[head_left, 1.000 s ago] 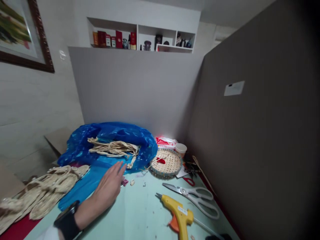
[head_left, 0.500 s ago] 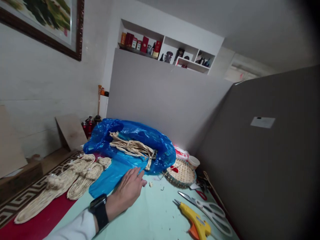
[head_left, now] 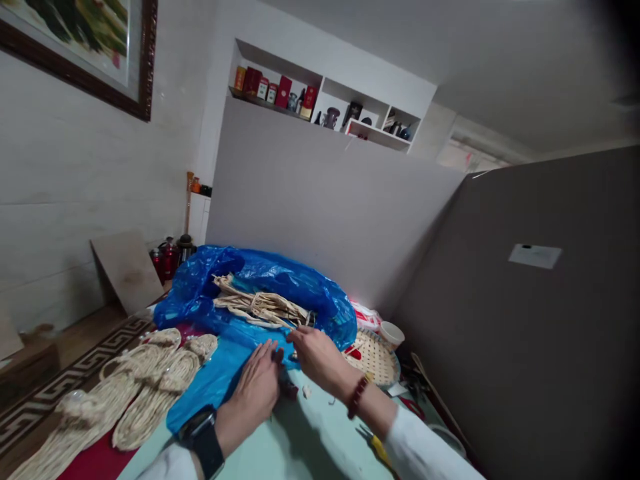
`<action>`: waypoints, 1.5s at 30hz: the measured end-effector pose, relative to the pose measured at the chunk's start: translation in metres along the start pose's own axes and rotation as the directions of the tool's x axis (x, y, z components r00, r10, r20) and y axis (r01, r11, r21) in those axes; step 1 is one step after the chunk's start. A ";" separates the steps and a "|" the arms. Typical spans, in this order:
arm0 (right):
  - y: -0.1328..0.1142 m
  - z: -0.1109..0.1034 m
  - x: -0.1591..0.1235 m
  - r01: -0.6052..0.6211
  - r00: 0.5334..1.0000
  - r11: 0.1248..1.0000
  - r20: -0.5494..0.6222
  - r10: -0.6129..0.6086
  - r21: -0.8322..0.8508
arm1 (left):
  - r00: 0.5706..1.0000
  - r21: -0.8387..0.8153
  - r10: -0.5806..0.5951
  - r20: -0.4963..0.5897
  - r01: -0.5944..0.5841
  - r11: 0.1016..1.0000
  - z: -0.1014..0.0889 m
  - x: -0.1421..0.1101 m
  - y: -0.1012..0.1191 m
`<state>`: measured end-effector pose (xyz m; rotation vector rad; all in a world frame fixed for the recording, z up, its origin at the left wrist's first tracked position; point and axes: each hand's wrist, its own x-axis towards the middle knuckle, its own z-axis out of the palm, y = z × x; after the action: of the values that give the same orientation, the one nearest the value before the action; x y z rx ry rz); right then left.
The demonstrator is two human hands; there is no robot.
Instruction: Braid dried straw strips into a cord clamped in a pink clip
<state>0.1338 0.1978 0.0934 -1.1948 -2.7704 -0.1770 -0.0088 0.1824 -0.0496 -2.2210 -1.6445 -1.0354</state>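
Note:
My left hand (head_left: pixel 257 381), with a black watch on the wrist, lies with its fingers stretched out on the front flap of a blue plastic bag (head_left: pixel 200 380). To its right, my right hand (head_left: pixel 320 360) has its fingers pinched together at the near end of a tied bundle of pale dried fibre strands (head_left: pixel 260 305). The fingertips hide what is between them. The bundle rests in the bag's opening. Small pale scraps (head_left: pixel 307 391) lie on the light green cloth (head_left: pixel 260 450) below my hands.
Woven straw shoe pieces (head_left: pixel 160 373) lie on the left. At the right are a round woven basket (head_left: pixel 377 360), a white cup (head_left: pixel 391 335) and a yellow glue gun (head_left: pixel 379 448), partly hidden by my right sleeve. A grey partition (head_left: pixel 320 200) stands behind.
My right hand has come in from the right to the bundle's near end, and its arm now covers much of the scissors and glue gun. My left hand stays on the bag. The view has shifted slightly.

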 end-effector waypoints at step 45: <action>0.038 0.055 0.070 -0.277 0.961 0.960 -0.033 0.275 -0.037 | 0.936 0.090 -0.290 0.198 0.277 0.957 0.013 0.084 -0.021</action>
<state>0.1107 0.2822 0.0521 -1.5590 -2.5514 -0.2215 -0.0107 0.2611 -0.0115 -2.1598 -2.1075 -0.8170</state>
